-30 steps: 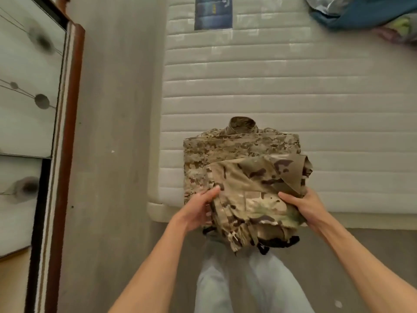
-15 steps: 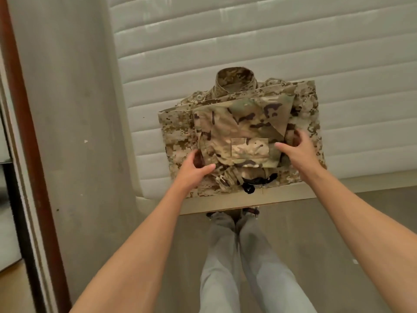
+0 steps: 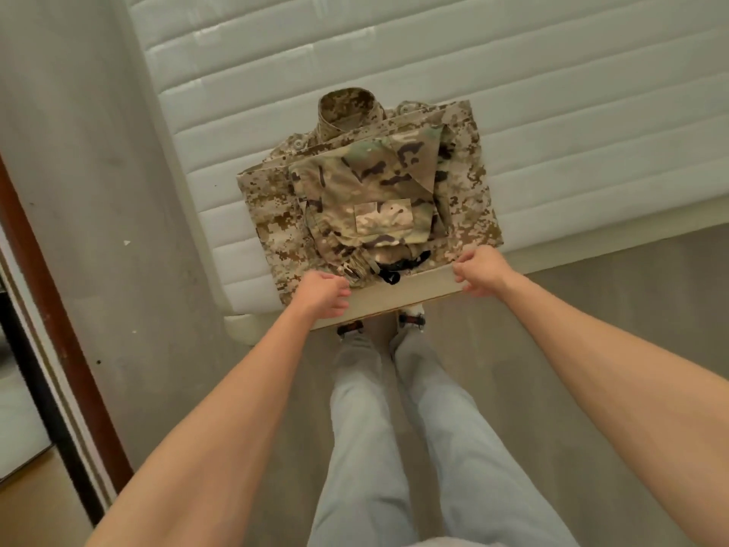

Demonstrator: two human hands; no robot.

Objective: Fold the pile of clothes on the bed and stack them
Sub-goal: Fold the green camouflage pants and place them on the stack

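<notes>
A folded green-brown camouflage garment [image 3: 374,199] lies on top of a larger folded tan pixel-camouflage jacket [image 3: 272,219], whose collar points away from me. Both sit as a stack at the near edge of the white quilted mattress [image 3: 552,92]. My left hand [image 3: 323,294] hovers at the stack's near left corner with loosely curled fingers and holds nothing. My right hand [image 3: 479,272] is at the near right corner over the bed frame [image 3: 410,290], fingers loosely curled and empty.
The bed's left corner [image 3: 244,325] sits close to a grey wall surface [image 3: 90,171]. A brown door frame [image 3: 43,286] runs along the far left. My legs and shoes [image 3: 378,329] stand on the grey floor against the bed.
I carried the green-brown garment forward and laid it on the tan jacket. Both hands have let go and drawn back to the bed's near edge.
</notes>
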